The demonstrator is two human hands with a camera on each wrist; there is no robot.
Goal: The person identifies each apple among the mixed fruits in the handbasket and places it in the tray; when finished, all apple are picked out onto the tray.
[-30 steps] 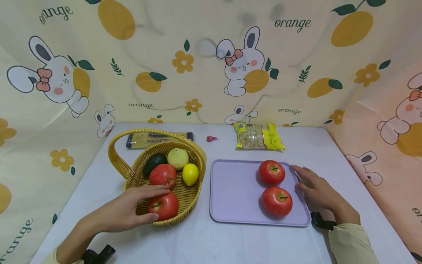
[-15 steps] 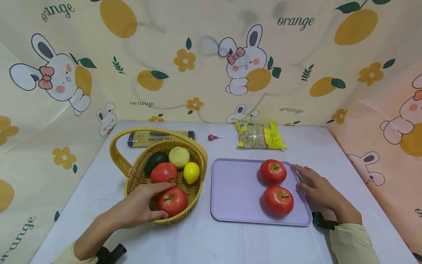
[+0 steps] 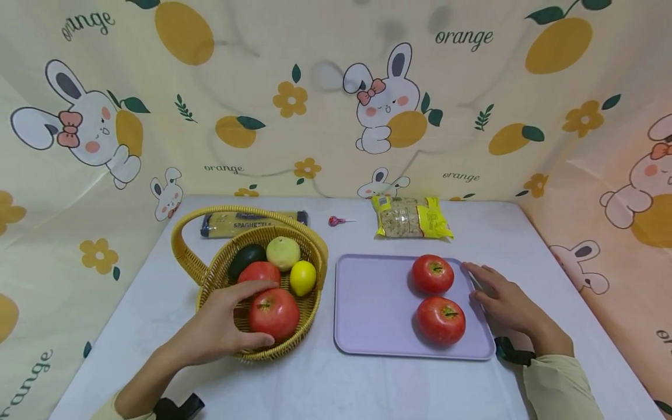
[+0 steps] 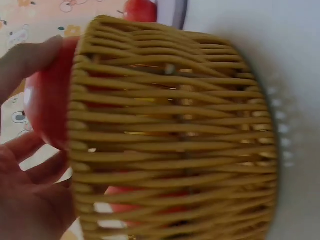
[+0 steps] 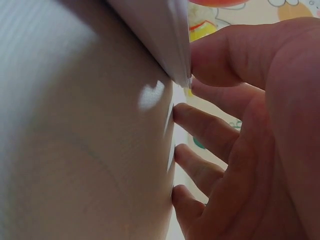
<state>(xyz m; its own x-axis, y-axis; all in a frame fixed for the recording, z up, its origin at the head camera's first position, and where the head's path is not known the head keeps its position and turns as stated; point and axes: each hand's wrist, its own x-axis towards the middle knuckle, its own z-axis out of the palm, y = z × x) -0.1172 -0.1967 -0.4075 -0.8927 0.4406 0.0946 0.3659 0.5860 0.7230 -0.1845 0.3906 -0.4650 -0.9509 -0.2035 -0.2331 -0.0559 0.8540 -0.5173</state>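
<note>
My left hand (image 3: 220,319) grips a red apple (image 3: 274,315) between thumb and fingers, at the near side of the wicker basket (image 3: 310,326). In the left wrist view, part of that apple (image 4: 47,100) shows above the basket's rim; the rest is behind the weave. Another red apple (image 3: 259,272), a dark green avocado-like fruit (image 3: 247,260), a pale green round fruit (image 3: 283,253) and a yellow lemon (image 3: 303,277) lie in the basket. At the right edge of the lilac tray (image 3: 370,303), my right hand (image 3: 511,302) rests with its thumb touching the rim (image 5: 182,60) and its fingertips on the table.
Two red apples (image 3: 433,274) sit on the tray's right half. Behind the basket lies a spaghetti pack (image 3: 220,224), partly hidden by the tall basket handle (image 3: 184,245). A lollipop (image 3: 336,221) and a yellow-ended food bag (image 3: 412,217) lie along the back.
The left hand has moved right and closed its grip on the near apple. That apple has shifted right and come up somewhat, covering more of the apple behind. The right hand stays at the tray.
</note>
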